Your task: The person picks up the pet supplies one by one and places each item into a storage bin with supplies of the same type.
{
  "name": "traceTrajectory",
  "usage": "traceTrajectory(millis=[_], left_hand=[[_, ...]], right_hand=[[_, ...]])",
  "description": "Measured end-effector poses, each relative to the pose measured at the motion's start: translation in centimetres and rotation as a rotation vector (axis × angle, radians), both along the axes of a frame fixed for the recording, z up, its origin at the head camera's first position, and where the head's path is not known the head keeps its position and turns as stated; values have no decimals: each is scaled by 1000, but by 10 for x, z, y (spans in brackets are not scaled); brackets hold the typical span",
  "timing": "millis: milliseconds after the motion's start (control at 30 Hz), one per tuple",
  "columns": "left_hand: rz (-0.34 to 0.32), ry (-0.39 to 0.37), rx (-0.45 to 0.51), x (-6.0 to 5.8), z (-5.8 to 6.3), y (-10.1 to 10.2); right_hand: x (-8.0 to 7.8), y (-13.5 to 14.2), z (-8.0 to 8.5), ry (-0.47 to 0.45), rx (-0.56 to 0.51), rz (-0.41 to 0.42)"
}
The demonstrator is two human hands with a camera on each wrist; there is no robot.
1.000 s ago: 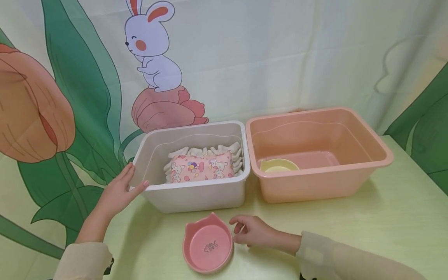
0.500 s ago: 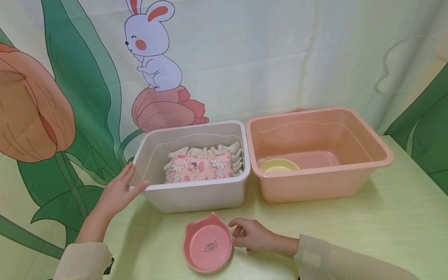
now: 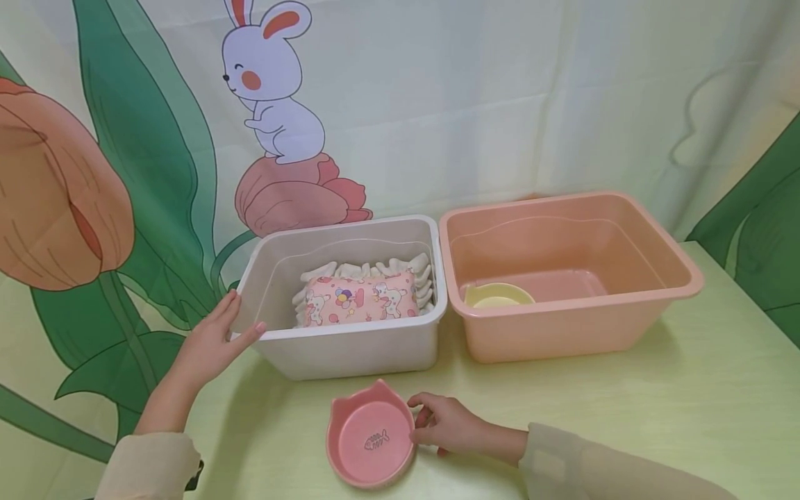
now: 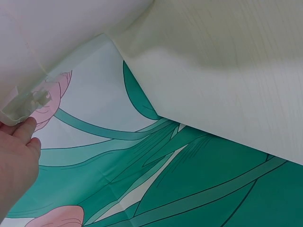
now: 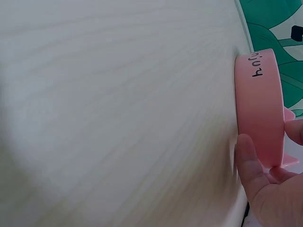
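A pink bowl [image 3: 370, 444] with two cat ears and a fishbone mark in its floor stands on the table. My right hand [image 3: 455, 425] is at the bowl's right side, loosely bent fingers touching the outer wall and rim. Dark lettering shows on the bowl's side [image 5: 258, 99] in the right wrist view, where that hand [image 5: 279, 198] is partly cut off. My left hand [image 3: 212, 344] rests at the front left corner of a pale grey bin [image 3: 350, 351], thumb and fingers spread along its rim. The left wrist view catches these fingers [image 4: 23, 135] at the bin's edge.
Inside the grey bin lie a pink printed pillow [image 3: 362, 298] and whitish gloves [image 3: 409, 265]. A peach bin [image 3: 556, 326] stands close on its right, with a yellow bowl [image 3: 500, 295] in it. Behind hangs a printed curtain [image 3: 475, 104].
My right hand has shifted slightly left and toward me, its fingers coming up against the pink bowl. The left hand, both bins and the bowl stay where they were.
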State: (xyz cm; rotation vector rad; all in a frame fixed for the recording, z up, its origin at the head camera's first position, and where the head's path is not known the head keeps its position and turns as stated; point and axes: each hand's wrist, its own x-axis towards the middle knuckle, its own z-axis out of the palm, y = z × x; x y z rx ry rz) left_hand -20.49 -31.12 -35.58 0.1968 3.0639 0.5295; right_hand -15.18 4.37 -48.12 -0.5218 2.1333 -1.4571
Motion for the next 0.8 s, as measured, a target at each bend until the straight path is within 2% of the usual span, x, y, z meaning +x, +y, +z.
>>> traceTrajectory(millis=[233, 800], left_hand=[[4, -6, 1, 0, 1, 1], [-2, -8, -7, -1, 0, 0]], right_hand=[[1, -3, -3, 6, -8, -19], [1, -14, -2, 36, 59, -70]])
